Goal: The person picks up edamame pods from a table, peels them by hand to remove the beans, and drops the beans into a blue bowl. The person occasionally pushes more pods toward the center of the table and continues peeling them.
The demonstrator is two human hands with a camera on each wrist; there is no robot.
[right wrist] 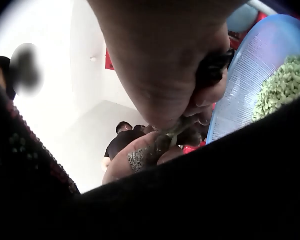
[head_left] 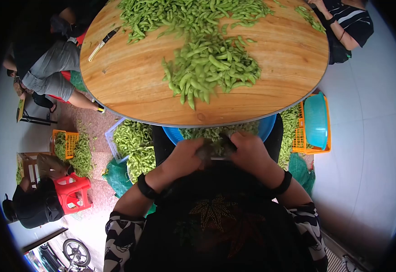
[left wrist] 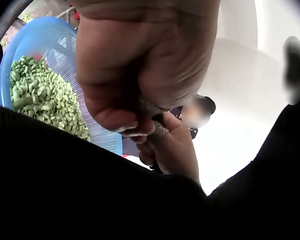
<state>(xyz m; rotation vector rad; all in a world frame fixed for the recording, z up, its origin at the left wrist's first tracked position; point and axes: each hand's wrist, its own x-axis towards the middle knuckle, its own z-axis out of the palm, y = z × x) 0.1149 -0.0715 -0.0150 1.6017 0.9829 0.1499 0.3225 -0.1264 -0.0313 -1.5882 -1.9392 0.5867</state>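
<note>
My left hand [head_left: 179, 158] and right hand [head_left: 254, 154] meet close together in front of my body, near the table's front edge. In the right wrist view, the right fingers curl round a black handle [right wrist: 212, 68]; its working end is hidden. A small greenish pod [right wrist: 173, 136] shows between the two hands' fingertips, pinched by the left hand, which has a grey textured wrap [right wrist: 136, 160]. Beside and below them, a blue basket [left wrist: 5, 75] holds pale green shelled beans [left wrist: 52, 100]. A heap of green soybean pods [head_left: 211, 68] lies on the table.
The round wooden table [head_left: 130, 90] bears more pods and a knife [head_left: 103, 44]. Crates of pods flank my legs, with a teal basket [head_left: 315, 120] at right. A red stool [head_left: 73, 192] stands at left. Other people sit around.
</note>
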